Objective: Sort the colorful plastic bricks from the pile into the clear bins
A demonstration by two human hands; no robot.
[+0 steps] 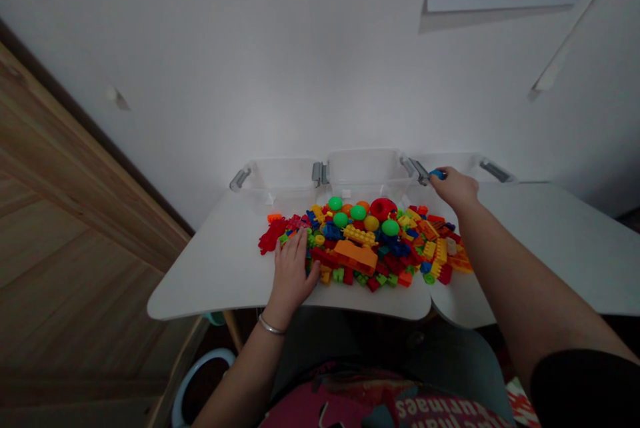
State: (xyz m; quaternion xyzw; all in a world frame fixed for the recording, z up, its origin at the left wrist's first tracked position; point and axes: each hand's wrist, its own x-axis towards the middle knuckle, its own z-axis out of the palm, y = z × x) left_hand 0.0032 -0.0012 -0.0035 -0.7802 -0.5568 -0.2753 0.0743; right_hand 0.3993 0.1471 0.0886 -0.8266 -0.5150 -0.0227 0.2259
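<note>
My right hand (457, 188) is closed on a small blue toy block (438, 175), held at the left rim of the right clear plastic bin (457, 161). Most of the block is hidden by the fingers. My left hand (293, 271) lies at the left part of the toy pile, its fingers stretched out and the thumb apart. Under and beside its fingertips are red toy pieces (271, 236) and small bricks. In the pile are a large orange block (356, 256), a yellow studded brick (359, 235), a red ring-shaped piece (383, 209) and several green balls (390, 227).
A middle clear bin (365, 165) and a left clear bin (285, 171) stand against the wall, with grey latches at their sides. The white table (210, 275) has rounded front corners and a seam toward the right. A wooden panel (75, 281) rises at the left.
</note>
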